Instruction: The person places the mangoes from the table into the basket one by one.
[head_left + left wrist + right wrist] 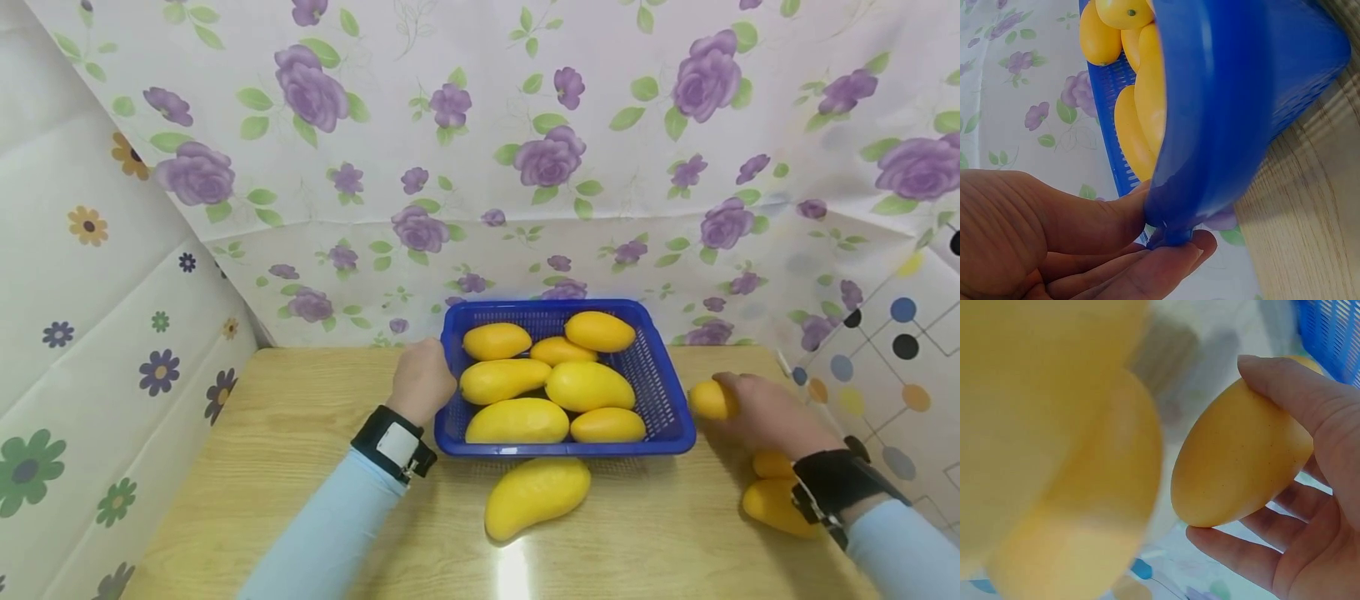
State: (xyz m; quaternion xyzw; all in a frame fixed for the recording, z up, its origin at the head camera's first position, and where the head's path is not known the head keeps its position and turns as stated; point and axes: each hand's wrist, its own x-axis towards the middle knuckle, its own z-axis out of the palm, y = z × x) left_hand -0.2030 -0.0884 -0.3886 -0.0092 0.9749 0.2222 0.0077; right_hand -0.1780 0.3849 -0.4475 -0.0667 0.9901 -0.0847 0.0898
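A blue plastic basket [562,450] on the table holds several yellow mangoes [517,422]. At its left side, my left hand [423,381] grips the rim, with the thumb on the inner side and fingers beneath in the left wrist view. Just beyond the basket's right side, my right hand [776,414] holds a small orange-yellow mango [1241,459] between thumb and fingers, above the table. Beneath the right wrist lie two more mangoes [780,507], partly covered by the arm; they look large and blurred in the right wrist view.
One curved yellow mango [536,497] lies on the wooden table [300,500] against or close to the basket's front. Flowered sheeting [480,167] rises behind the basket. More patterned sheeting [900,358] borders the right side, close to the right arm.
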